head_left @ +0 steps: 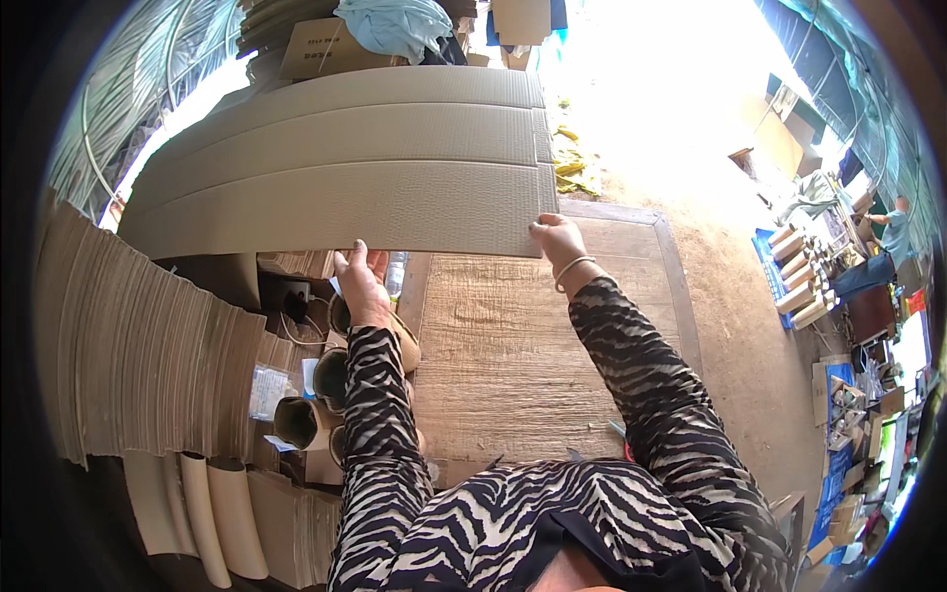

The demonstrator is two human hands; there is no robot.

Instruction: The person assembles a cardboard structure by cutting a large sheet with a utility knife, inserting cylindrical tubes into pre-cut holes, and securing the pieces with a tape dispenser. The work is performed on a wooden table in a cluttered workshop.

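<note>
A wide, flat cardboard sheet (345, 163) with long crease lines spans the space in front of me, above the far part of a wooden table (503, 345). My right hand (560, 245) grips it by the near right corner, thumb on top. Along the near edge, my left hand (363, 288) has its thumb up at the rim and its fingers around the underside, partly hidden by the sheet. Both arms reach forward in zebra-striped sleeves.
Tall stacks of flat cardboard (148, 340) line the left, beside upright cardboard tubes (333, 380). Light blue cloth (395, 28) lies on boxes at the back. To the right, more tubes (794, 276) lie near another person (896, 232). Yellow material (575, 163) sits beyond the table.
</note>
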